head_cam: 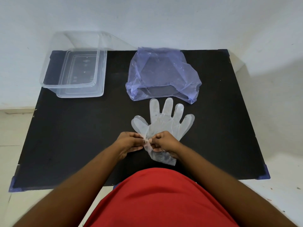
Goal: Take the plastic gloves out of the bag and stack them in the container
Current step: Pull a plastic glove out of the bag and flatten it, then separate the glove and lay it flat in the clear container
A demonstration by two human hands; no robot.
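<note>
Clear plastic gloves point(165, 122) lie flat on the black table point(82, 136), fingers pointing away from me, layered one on another. My left hand point(129, 143) and my right hand point(165, 142) both pinch the gloves at the cuff edge, fingertips nearly touching. The crumpled blue-violet plastic bag point(162, 74) lies just beyond the glove fingers, its mouth facing me. The clear rectangular container point(73, 68) sits open at the table's far left corner; nothing shows inside it.
The container appears to rest on its clear lid point(82, 94). A white wall rises just behind the table. Blue tape marks the table corners point(265, 174). My red shirt fills the bottom of the view.
</note>
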